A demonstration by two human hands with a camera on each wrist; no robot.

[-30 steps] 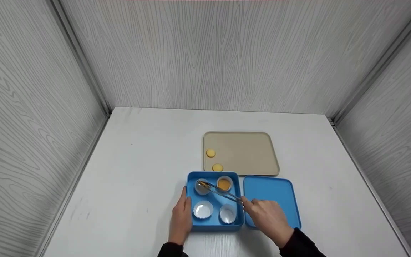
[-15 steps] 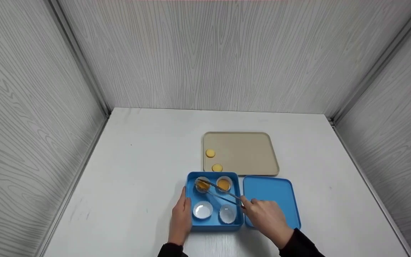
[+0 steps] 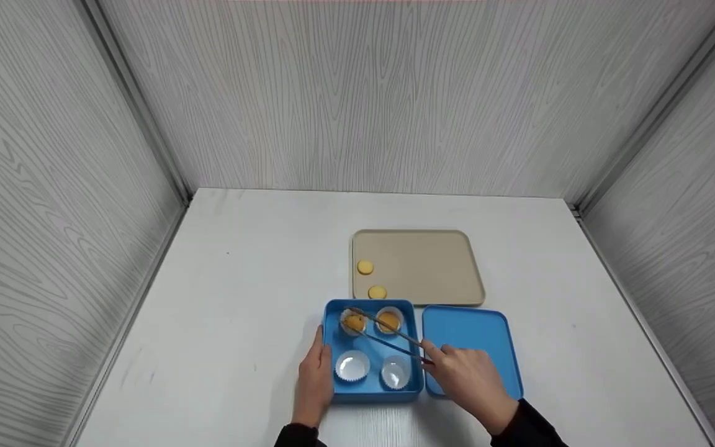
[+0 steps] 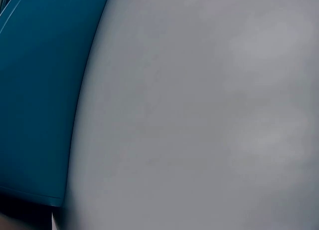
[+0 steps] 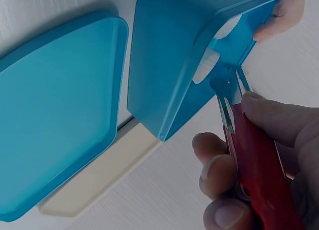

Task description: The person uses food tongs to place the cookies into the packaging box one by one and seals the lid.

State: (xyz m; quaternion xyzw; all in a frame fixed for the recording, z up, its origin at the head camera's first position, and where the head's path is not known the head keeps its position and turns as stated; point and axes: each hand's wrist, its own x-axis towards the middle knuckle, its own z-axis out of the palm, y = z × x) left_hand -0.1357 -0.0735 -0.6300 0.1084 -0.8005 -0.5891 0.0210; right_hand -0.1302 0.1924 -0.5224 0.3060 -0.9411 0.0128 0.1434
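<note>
My right hand (image 3: pixel 466 379) holds tongs (image 5: pixel 259 165) with red grips and metal arms, thumb on one side and fingers curled on the other. The tong tips are spread beside a small orange-brown round piece (image 3: pixel 354 323) in the far left white paper cup of the blue box (image 3: pixel 373 395). A flatter orange piece (image 3: pixel 389 321) lies in the far right cup. Two near cups hold nothing: the left cup (image 3: pixel 352 366) and the right cup (image 3: pixel 396 372). My left hand (image 3: pixel 314 379) grips the box's left wall, a digit over the rim in the right wrist view.
A blue lid (image 3: pixel 469 326) lies right of the box, under my right hand. Behind the box is a beige tray (image 3: pixel 426 264) with two yellow discs, a farther disc (image 3: pixel 365 267) and a nearer disc (image 3: pixel 377 292). Grey wood-patterned panels (image 3: pixel 357 93) enclose the white table.
The tong arms have spread apart and let go of the orange-brown piece, which now sits in the far left cup. My left hand and the box stay nearly in place.
</note>
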